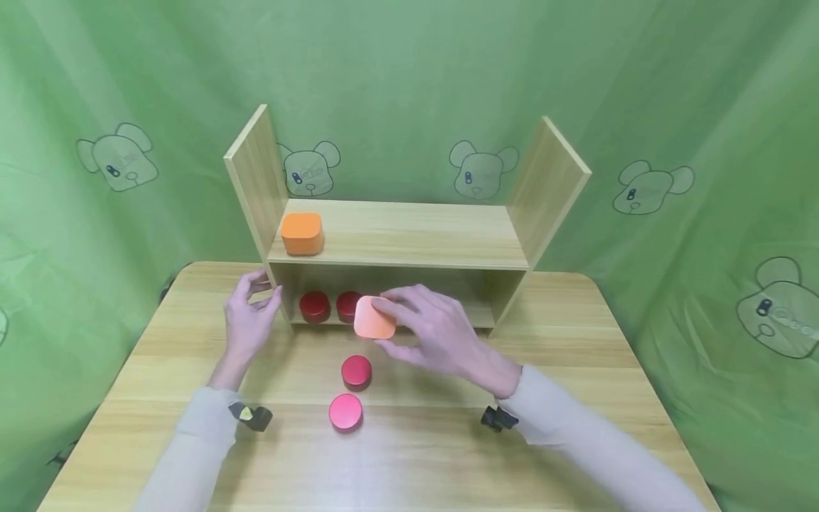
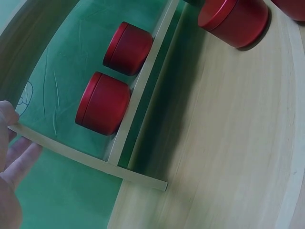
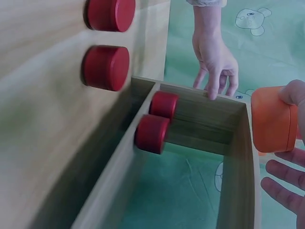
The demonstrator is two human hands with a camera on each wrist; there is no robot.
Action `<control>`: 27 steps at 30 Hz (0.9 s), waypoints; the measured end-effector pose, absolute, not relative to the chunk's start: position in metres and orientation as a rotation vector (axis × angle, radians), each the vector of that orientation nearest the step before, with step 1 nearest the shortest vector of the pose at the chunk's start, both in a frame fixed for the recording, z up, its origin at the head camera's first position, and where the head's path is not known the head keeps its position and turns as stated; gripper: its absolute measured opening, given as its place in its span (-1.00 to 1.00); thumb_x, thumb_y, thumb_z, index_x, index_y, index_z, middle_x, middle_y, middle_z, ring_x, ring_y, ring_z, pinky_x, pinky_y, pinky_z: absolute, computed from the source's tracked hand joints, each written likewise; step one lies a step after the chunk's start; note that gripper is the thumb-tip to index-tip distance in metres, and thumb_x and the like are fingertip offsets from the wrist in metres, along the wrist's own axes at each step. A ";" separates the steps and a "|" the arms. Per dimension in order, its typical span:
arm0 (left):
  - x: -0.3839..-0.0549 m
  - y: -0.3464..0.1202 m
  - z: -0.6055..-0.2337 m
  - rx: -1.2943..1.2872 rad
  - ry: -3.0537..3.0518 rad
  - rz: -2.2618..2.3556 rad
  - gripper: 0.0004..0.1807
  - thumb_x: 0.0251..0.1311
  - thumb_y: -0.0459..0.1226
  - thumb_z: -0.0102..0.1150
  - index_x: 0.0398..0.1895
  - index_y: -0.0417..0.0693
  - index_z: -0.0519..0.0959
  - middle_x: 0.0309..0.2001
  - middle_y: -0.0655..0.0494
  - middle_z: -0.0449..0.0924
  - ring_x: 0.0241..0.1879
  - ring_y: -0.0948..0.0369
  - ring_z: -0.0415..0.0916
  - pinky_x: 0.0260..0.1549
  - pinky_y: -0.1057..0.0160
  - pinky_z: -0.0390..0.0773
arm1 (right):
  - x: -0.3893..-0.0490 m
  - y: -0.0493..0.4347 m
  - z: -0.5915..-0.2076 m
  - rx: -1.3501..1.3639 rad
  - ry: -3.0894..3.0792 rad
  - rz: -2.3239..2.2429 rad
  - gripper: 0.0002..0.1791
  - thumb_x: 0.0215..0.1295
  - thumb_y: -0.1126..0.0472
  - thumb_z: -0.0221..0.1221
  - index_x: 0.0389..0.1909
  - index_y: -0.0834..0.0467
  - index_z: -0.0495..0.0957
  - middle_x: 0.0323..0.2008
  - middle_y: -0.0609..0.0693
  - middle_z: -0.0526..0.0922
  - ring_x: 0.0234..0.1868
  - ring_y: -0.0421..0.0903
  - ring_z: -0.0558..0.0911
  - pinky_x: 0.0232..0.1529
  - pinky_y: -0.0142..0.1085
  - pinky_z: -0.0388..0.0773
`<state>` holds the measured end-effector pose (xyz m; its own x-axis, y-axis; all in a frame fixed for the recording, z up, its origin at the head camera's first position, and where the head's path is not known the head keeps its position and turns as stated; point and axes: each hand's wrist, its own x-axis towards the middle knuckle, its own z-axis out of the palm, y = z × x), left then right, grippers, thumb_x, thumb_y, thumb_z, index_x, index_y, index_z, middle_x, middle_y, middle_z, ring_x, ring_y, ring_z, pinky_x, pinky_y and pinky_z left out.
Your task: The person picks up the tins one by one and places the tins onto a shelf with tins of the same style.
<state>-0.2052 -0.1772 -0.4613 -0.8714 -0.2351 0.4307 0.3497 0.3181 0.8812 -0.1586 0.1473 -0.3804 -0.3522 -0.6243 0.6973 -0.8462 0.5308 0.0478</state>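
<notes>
My right hand (image 1: 441, 331) holds an orange rounded-square tin (image 1: 374, 318) between thumb and fingers, in front of the wooden shelf (image 1: 409, 235). The right wrist view shows the same tin (image 3: 272, 119) beside the shelf's upper board. My left hand (image 1: 251, 316) pinches the front edge of the shelf's left side panel (image 2: 66, 150), with digits on both faces of it. Two round red tins (image 1: 314, 306) stand side by side on the lower level, toward its left. Another orange tin (image 1: 303, 235) sits at the left end of the upper level.
Two more round red tins stand on the wooden table (image 1: 544, 441) in front of the shelf, one (image 1: 356, 372) behind the other (image 1: 345, 412). The shelf's right side panel (image 1: 550, 185) rises above the upper board. A green curtain (image 1: 409, 85) hangs behind.
</notes>
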 end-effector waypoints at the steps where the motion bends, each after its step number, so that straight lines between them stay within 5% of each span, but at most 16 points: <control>1: -0.205 -0.177 -0.461 -0.102 -2.102 -1.584 -0.59 0.28 -0.57 0.25 0.19 -0.49 0.49 0.14 -0.41 0.65 -0.07 0.60 0.54 -0.10 0.69 0.70 | -0.160 0.146 -0.378 1.191 -2.092 0.429 -0.36 0.03 -0.03 0.57 0.15 0.11 0.71 -0.04 0.04 0.79 -0.11 -0.06 0.74 -0.30 -0.35 0.83; 27: -0.205 -0.176 -0.461 -0.096 -2.109 -1.576 -0.60 0.29 -0.57 0.25 0.19 -0.48 0.49 0.12 -0.44 0.64 -0.05 0.58 0.54 -0.09 0.68 0.71 | -0.211 0.136 -0.341 1.126 -2.117 0.463 -0.44 0.14 -0.03 0.52 0.14 0.12 0.72 0.00 0.10 0.81 -0.04 0.00 0.77 -0.25 -0.29 0.86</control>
